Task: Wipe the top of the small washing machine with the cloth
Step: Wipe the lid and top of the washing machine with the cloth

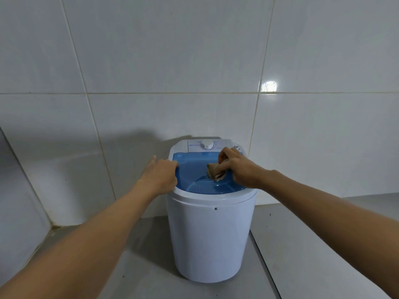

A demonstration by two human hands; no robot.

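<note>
The small white cylindrical plastic washing machine [210, 238] stood on the grey tabletop [313, 244] against the white tiled wall [151, 61]. A bunched tan cloth [213, 172] was clenched in the right hand [235, 167], pressed onto the translucent blue lid [190, 167]. The left hand [160, 173] was laid loosely open on the left rim, nothing held. Hard strokes were judged liable to shift the light machine or knock the white dial [206, 145].

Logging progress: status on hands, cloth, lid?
Right hand shut on cloth, pressed on blue lid. Left hand steadies washer rim. Nothing in the way.
</note>
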